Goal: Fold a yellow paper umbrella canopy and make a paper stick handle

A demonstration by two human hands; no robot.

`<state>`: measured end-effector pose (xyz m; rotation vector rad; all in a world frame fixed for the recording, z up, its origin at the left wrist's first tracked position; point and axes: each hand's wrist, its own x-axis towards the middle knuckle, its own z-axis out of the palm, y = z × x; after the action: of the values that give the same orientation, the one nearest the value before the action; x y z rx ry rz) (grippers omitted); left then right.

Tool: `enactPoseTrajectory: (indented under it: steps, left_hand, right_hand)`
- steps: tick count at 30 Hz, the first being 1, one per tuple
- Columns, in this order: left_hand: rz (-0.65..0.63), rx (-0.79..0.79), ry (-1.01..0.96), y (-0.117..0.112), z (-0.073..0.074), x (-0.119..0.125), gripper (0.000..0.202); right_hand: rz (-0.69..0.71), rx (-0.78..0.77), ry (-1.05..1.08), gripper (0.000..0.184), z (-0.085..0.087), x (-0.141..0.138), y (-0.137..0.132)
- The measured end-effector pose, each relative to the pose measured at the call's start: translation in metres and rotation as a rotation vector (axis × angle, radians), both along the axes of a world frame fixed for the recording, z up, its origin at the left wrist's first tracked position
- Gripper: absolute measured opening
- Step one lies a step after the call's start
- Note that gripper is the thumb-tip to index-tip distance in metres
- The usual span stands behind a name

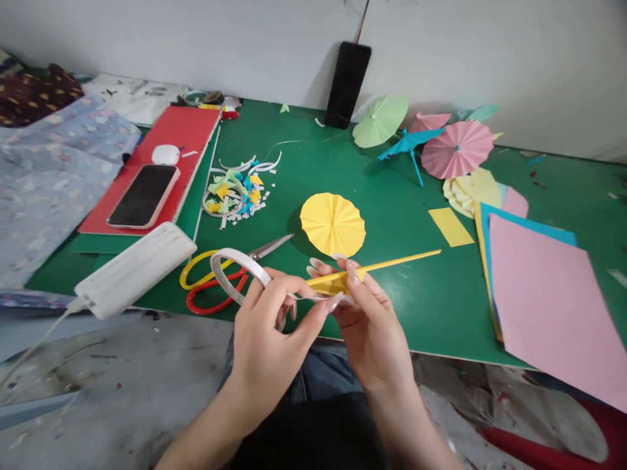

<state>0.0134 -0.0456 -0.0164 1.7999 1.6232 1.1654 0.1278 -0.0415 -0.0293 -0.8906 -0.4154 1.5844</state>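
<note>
My left hand (267, 326) pinches a white roll of double-sided tape (230, 271), with a strip drawn toward my right hand. My right hand (365, 313) is closed on a thin yellow paper stick (396, 262) that points right over the green mat (392, 196). The tape strip meets the stick's near end between my fingertips. A folded yellow paper disc (333, 224) lies flat on the mat just beyond my hands. Scissors with yellow and red handles (220, 281) lie beneath the tape roll.
Finished paper umbrellas, green (381, 121), blue (411, 147) and pink (457, 149), stand at the back right. Pink and blue paper sheets (548, 294) lie right. Paper scraps (235, 192), a phone (144, 194) on a red board, a white power bank (134, 269) and a black phone (347, 83) against the wall.
</note>
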Motion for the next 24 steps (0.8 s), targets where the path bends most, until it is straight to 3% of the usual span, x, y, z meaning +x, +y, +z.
enactPoseTrajectory:
  steps: [18, 24]
  left_hand:
    - [0.005, 0.121, 0.137, 0.0006, -0.001, 0.0052, 0.015]
    - [-0.011, 0.077, 0.135, 0.0006, 0.0016, 0.0042, 0.015]
  right_hand:
    - [-0.015, -0.049, -0.089, 0.011, 0.0024, -0.0021, -0.003]
    - [0.007, -0.045, -0.085, 0.016, 0.0037, -0.0033, -0.0027]
